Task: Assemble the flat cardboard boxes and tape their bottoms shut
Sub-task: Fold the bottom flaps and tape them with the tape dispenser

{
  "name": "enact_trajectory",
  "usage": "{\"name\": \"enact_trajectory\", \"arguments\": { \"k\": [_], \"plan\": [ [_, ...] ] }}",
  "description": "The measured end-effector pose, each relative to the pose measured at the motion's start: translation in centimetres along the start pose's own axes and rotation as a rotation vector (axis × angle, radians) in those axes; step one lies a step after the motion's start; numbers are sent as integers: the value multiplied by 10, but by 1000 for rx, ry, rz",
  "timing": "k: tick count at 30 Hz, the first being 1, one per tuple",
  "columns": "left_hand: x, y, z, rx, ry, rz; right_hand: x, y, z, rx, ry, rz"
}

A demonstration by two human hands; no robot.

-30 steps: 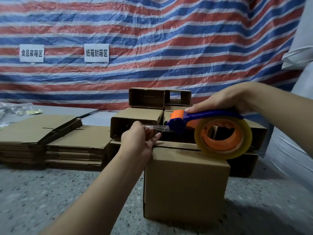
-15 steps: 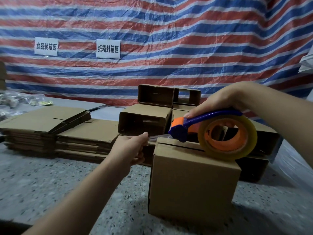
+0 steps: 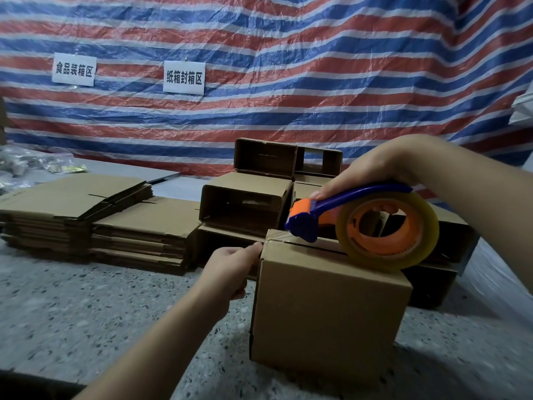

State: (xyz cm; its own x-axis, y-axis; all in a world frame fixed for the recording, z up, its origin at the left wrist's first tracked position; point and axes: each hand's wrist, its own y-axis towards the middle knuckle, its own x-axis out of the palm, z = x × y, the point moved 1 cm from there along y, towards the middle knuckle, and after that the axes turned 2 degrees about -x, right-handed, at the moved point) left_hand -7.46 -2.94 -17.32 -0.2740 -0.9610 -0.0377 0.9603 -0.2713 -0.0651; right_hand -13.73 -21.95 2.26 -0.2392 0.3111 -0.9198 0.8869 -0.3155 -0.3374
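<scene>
Box: brown square cardboard box [image 3: 328, 307], top flaps shut, seam visible.
Right hand [image 3: 372, 166]: grips blue-orange tape dispenser [image 3: 366, 220] on seam.
Left hand [image 3: 230, 269]: pinches tape end at box's corner.

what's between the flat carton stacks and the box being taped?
In the head view, the left hand at the box edge and an open-ended assembled carton lie between it and the flat stacks.
</scene>
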Motion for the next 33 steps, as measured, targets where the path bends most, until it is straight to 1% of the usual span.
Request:
{"name": "enact_trajectory", "arguments": {
  "k": [4, 9, 11, 12, 14, 16, 17, 18, 19, 21, 25, 27, 29, 31, 33],
  "plan": [
    [8, -2, -5, -29, -61, -20, 1, -2, -2, -6, 0, 0],
    [14, -4, -10, -92, -117, 0, 1, 0, -1, -32, 2, -18],
    [15, -5, -15, -134, -103, -23, 2, -1, -2, -37, 8, -29],
    [15, -5, -18, -128, -59, -23, 2, -2, -2, -39, 12, -35],
    [11, -9, -19, -6, 40, 58, 2, -3, -3, -49, 13, -41],
    [6, -16, -12, 192, 4, 149, 3, -3, -3, -62, 16, -40],
    [7, -22, -7, 272, -31, 129, 3, -3, -2, -65, 16, -37],
    [9, -27, -1, 330, -42, 65, 3, -3, -2, -67, 15, -35],
    [13, -34, 3, 353, -20, -8, 3, -3, -1, -67, 14, -35],
    [20, -42, 4, 351, 64, -73, 3, -3, -2, -72, 7, -35],
    [21, -47, 7, 351, 162, -60, 2, -3, -3, -64, 10, -38],
    [19, -48, 11, 345, 248, -63, 2, -3, -4, -53, 8, -45],
    [16, -51, 16, 369, 401, -53, 2, -2, -4, -45, 1, -47],
    [14, -53, 23, 437, 601, -11, 1, -1, -4, -36, 5, -45],
    [14, -54, 28, 490, 740, -13, 1, 0, -5, -31, 15, -48]
  ]
}}
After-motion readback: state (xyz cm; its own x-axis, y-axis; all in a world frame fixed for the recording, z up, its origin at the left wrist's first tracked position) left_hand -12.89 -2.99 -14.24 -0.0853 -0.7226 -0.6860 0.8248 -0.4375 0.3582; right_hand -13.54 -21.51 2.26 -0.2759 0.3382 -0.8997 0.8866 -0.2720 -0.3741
